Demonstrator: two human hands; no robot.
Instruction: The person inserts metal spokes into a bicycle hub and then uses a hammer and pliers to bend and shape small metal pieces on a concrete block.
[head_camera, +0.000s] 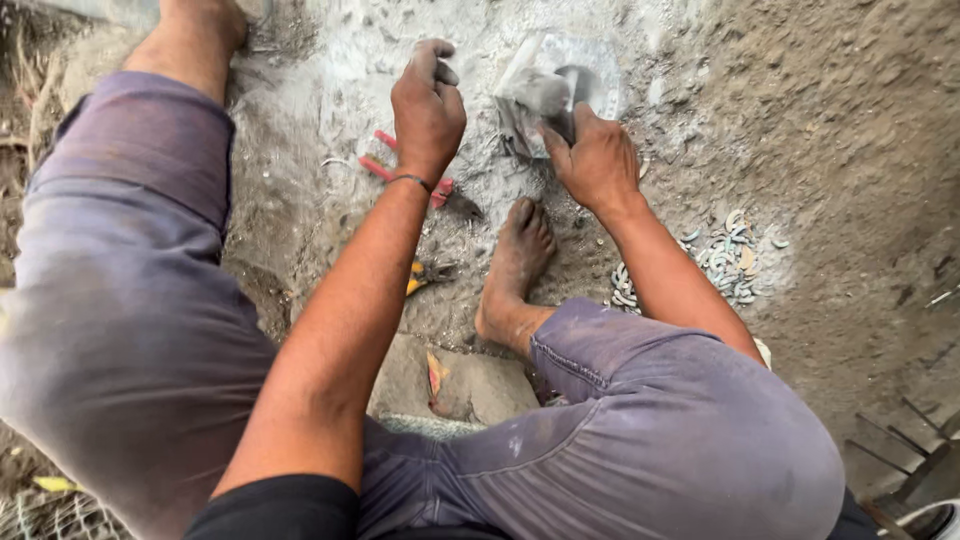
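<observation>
Gripping a blurred grey hammer-like tool (545, 92), right hand (597, 160) sits over a pale dusty flat stone block (592, 52) on the dirt ground (830, 130). Left hand (428, 110) loosely curled, fingers bent; can't tell if it holds anything. Red-handled pliers (420, 180) lie beneath it, yellow-handled pliers (425, 274) nearer. Pile of small pale curved pieces (725, 258) right of bare foot (515, 265).

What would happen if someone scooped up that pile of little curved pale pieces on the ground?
The pile of small curved pale pieces lies loose and scattered on the dusty grey ground, so it would likely spill between fingers. Each piece looks thin and tiny, probably light. They seem hard, perhaps chippable.
</observation>
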